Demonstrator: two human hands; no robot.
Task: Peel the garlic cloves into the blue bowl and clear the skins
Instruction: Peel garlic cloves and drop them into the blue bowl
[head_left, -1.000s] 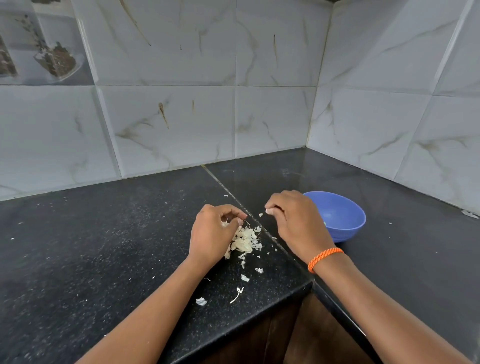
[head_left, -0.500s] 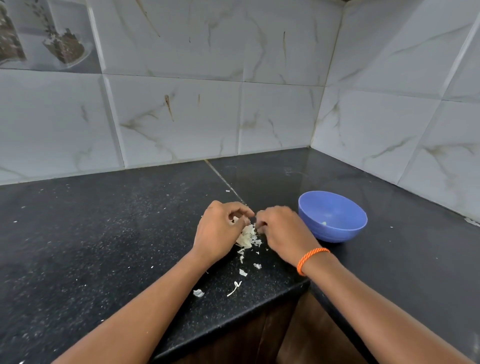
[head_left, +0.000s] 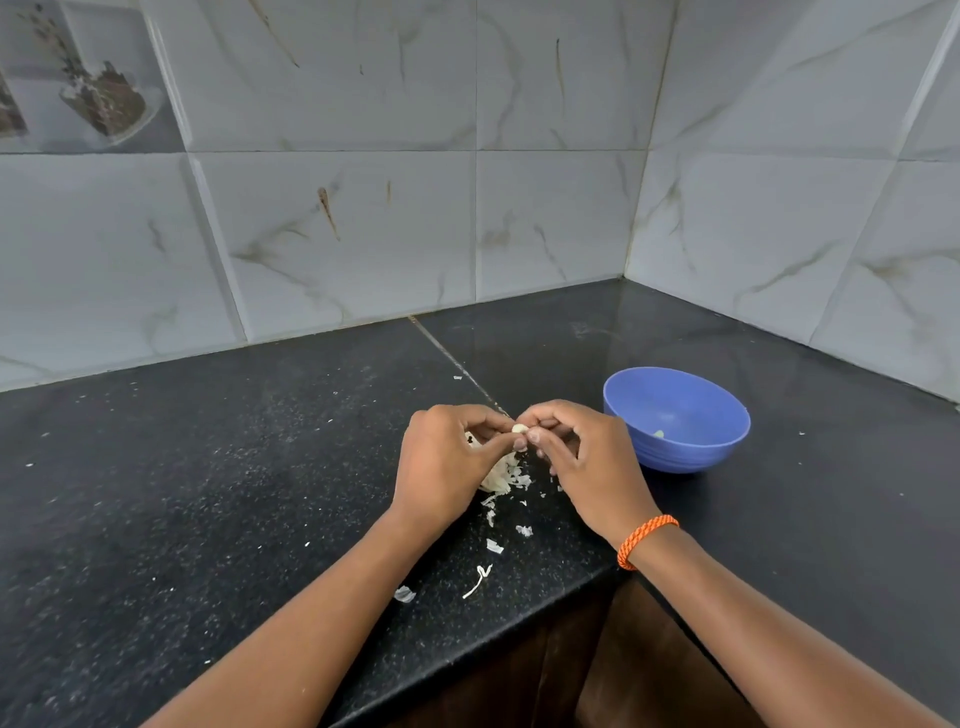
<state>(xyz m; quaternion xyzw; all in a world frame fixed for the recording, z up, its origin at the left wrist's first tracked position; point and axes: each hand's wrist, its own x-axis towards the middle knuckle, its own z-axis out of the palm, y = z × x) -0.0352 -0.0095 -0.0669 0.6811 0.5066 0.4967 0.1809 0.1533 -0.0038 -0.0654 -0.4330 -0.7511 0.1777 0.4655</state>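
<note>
Mid-peel: both hands pinch one garlic clove (head_left: 519, 429) over the skin pile (head_left: 501, 475).
Left hand (head_left: 447, 467) and right hand (head_left: 587, 462) grip it; blue bowl (head_left: 691, 452) just right holds at least one peeled clove (head_left: 658, 434); skins uncleared on the tabletop (head_left: 208, 467).

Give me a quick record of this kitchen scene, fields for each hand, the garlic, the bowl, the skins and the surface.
left hand: pinches the garlic clove
right hand: pinches the same clove from the other side
garlic clove: held between both hands above the counter
blue bowl: upright, beside the right hand, a pale piece inside
skins: loose pile under the hands, scraps trailing toward the counter edge
counter: black, speckled
</note>
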